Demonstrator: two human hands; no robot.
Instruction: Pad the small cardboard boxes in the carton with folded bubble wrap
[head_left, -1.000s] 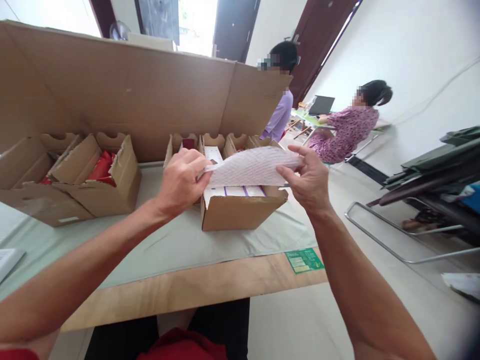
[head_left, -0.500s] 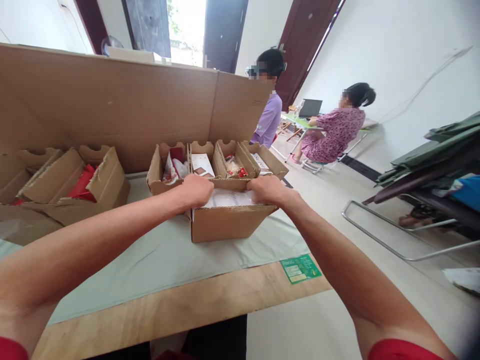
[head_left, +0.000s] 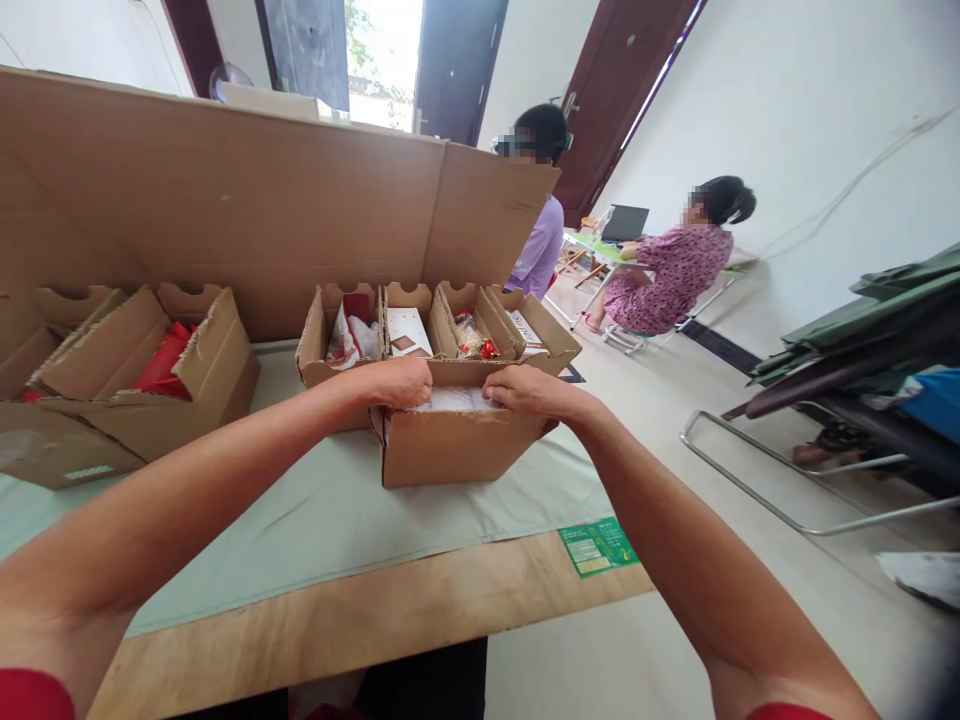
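A small open cardboard box (head_left: 457, 452) stands on the cloth-covered table in front of me. Clear plastic wrapping (head_left: 459, 398) fills its top. My left hand (head_left: 407, 382) is closed at the box's left end, knuckles up, its fingertips hidden down in the wrapping. At the right end, my right hand (head_left: 523, 388) has its fingers bent down and pinched on the same wrapping. What lies under the plastic is hidden.
Behind this box are narrow cardboard bins holding a white card (head_left: 407, 332) and a red-trimmed packet (head_left: 478, 342). More bins (head_left: 202, 390) stand left. A tall cardboard panel (head_left: 285, 200) rises behind. A green label (head_left: 596, 547) lies at the table edge. Two people sit beyond.
My right hand has shifted slightly left along the box, closer to my left hand, with its fingers bent into the plastic. The box stays in place; the view has tilted slightly.
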